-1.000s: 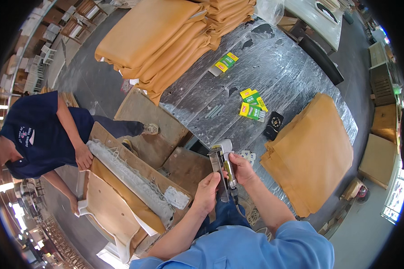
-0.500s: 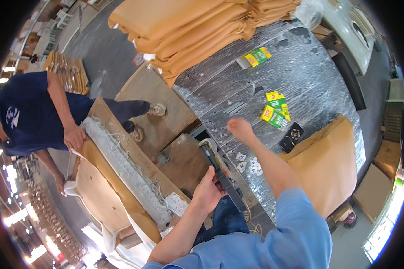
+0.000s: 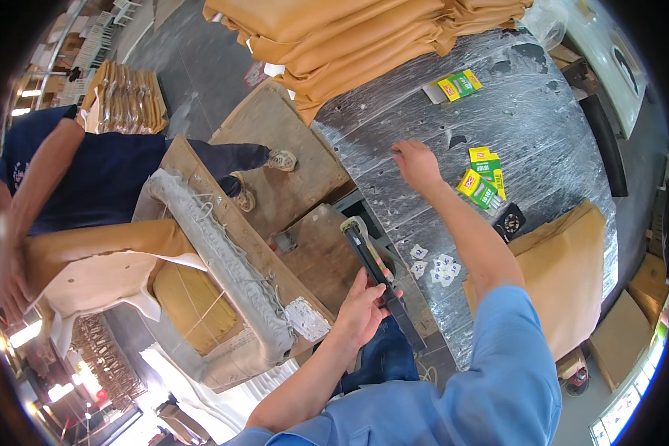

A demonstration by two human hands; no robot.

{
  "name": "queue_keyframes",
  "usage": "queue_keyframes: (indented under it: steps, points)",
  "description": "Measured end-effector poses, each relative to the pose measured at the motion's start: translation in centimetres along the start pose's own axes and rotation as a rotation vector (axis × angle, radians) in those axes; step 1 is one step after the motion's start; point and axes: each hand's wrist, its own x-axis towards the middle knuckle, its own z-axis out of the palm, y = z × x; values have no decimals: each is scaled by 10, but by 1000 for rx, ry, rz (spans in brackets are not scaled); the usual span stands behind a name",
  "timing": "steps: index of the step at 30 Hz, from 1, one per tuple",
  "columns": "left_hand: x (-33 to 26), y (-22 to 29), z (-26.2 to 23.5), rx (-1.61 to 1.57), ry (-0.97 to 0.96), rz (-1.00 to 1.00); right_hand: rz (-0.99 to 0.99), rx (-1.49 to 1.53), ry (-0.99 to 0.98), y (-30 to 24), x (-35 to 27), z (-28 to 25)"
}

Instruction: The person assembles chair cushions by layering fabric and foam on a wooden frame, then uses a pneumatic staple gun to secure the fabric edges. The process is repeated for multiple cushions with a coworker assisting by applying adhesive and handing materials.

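The left hand (image 3: 360, 308) is wrapped around a staple gun (image 3: 372, 262), its long dark magazine slanting from upper left to lower right, over the gap beside the table (image 3: 379, 111) and above the person's jeans (image 3: 388, 349). The right hand (image 3: 416, 163) reaches out over the scuffed dark tabletop near its left edge, fingers curled in to a narrow grip; whether anything is pinched between them cannot be told. To the right of that hand lie two overlapping green-and-yellow cartons (image 3: 483, 175), and farther back a third carton (image 3: 459, 85) lies on its side. A black object with a round studded face (image 3: 510, 223) sits just beside a stack of tan leather sheets (image 3: 557, 275), and small white paper labels (image 3: 444, 270) are scattered nearer the person. Folded tan leather (image 3: 349, 44) is piled at the far end of the table. At the left, a co-worker in a dark shirt (image 3: 89, 175) stands at a padded furniture frame (image 3: 215, 260), with tan leather (image 3: 115, 241) draped over part of it.
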Motion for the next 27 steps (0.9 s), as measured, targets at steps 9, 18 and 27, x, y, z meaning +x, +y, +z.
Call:
queue_keyframes:
  steps: [9,18,27]
  points:
    - [3,-18,23,123,-31,-17,267,684,-69,-154,-99,-122]
    - [-30,-28,50,324,-79,80,51,307,-20,-182,-148,-149]
    - [-46,-30,46,448,-169,143,514,462,334,-99,-128,-134]
